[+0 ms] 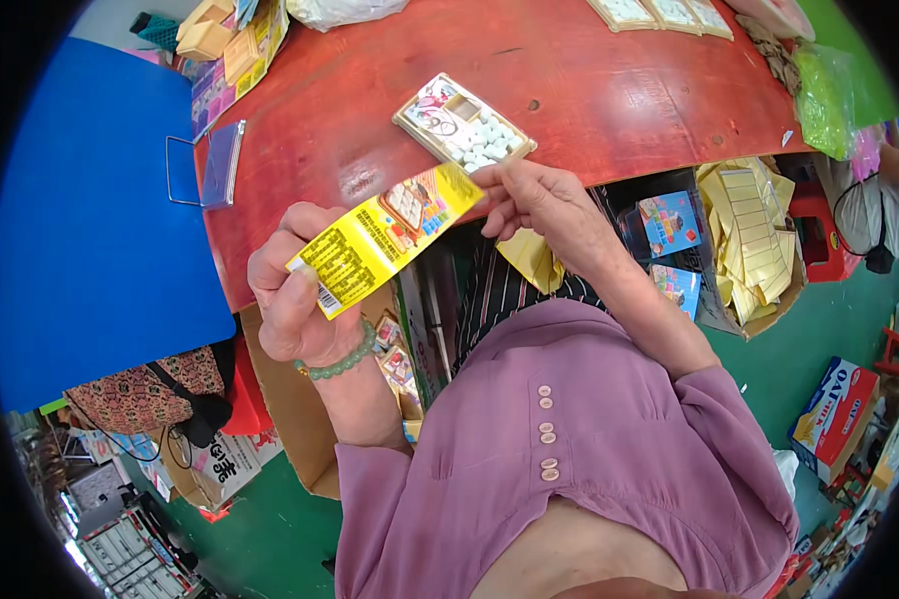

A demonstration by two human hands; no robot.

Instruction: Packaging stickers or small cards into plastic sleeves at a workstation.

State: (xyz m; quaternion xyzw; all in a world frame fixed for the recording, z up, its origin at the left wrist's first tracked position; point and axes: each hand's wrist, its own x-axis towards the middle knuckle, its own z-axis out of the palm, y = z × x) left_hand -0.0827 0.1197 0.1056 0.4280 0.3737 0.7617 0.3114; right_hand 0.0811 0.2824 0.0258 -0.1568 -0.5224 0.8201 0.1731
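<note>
Two hands hold a yellow printed card over the edge of the red worktop [609,90].
The left hand [295,295] grips the yellow card [385,238] at its lower end, fingers curled; the right hand [534,200] pinches its upper corner. A small tray of white tablets [464,125] lies just beyond.

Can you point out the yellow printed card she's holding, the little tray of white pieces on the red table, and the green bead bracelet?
yellow printed card [385,238], head view, middle of its printed face.
tray of white pieces [464,125], head view, centre of the tray.
green bead bracelet [345,361], head view, beads along the left wrist.
</note>
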